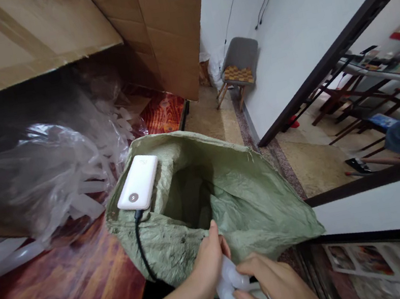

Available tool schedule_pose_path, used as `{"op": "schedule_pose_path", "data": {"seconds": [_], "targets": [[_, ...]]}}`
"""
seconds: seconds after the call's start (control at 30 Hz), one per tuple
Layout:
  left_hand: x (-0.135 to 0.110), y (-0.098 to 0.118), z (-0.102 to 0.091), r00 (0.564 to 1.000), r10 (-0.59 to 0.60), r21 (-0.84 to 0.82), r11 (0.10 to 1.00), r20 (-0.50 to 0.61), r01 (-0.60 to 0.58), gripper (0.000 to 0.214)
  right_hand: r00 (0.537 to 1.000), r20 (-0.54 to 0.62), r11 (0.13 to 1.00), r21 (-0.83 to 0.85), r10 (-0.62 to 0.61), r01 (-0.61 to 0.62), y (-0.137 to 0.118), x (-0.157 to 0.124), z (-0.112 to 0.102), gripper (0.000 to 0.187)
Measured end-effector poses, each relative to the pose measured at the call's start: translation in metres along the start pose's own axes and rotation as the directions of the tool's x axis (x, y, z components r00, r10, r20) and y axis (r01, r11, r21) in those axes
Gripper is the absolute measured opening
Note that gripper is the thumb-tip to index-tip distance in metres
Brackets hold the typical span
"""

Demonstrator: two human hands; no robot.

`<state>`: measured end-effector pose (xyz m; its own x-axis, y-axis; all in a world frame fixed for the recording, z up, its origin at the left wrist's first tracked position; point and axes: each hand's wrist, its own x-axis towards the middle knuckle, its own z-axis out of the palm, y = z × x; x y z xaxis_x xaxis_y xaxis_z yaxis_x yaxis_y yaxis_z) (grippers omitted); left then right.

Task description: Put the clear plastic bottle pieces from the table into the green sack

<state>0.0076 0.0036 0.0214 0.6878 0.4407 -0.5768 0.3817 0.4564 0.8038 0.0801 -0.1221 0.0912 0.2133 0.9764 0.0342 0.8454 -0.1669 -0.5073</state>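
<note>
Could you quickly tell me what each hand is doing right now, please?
Left hand: closed around a small translucent plastic piece.
Right hand: fingers pinching the same piece from the other side.

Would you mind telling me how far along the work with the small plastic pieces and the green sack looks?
Done: cannot tell; the green sack stands open, its inside dark. In hand: the left hand and right hand together hold a small translucent plastic piece at the sack's edge. Left: many similar pieces remain in the clear plastic bag on the wooden table.
</note>
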Motion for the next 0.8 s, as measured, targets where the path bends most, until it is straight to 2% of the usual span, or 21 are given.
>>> {"op": "schedule_pose_path", "data": {"seconds": [0.07, 0.2, 0.27, 0.4, 0.57, 0.8], "targets": [[-0.001, 0.001, -0.001, 1.0, 0.009, 0.018, 1.0, -0.022, -0.009, 0.075, 0.999, -0.005, 0.999, -0.031, -0.035, 0.035, 0.001, 0.002, 0.003, 0.003], [-0.003, 0.005, -0.003, 0.998, 0.065, 0.046, 0.997, -0.015, -0.065, 0.069, 0.994, -0.104, 0.998, -0.042, -0.046, 0.042, 0.011, 0.002, 0.002, 0.015], [-0.004, 0.006, -0.004, 0.993, 0.115, 0.07, 0.991, 0.002, -0.115, 0.062, 0.987, -0.153, 0.997, -0.069, -0.044, 0.033, 0.02, 0.0, -0.001, 0.015], [-0.004, 0.007, -0.002, 0.98, 0.196, 0.129, 0.971, 0.047, -0.2, 0.054, 0.986, -0.152, 0.997, -0.064, -0.061, 0.052, 0.037, -0.007, -0.003, 0.015], [-0.004, 0.007, -0.002, 0.966, 0.248, 0.184, 0.949, 0.073, -0.257, 0.05, 0.977, -0.206, 0.998, 0.041, 0.054, -0.046, 0.042, -0.015, 0.003, 0.015], [-0.005, 0.01, -0.003, 0.953, 0.294, 0.264, 0.915, 0.079, -0.304, 0.048, 0.979, -0.193, 0.997, -0.037, -0.067, 0.061, 0.04, -0.014, -0.001, 0.016]]}}
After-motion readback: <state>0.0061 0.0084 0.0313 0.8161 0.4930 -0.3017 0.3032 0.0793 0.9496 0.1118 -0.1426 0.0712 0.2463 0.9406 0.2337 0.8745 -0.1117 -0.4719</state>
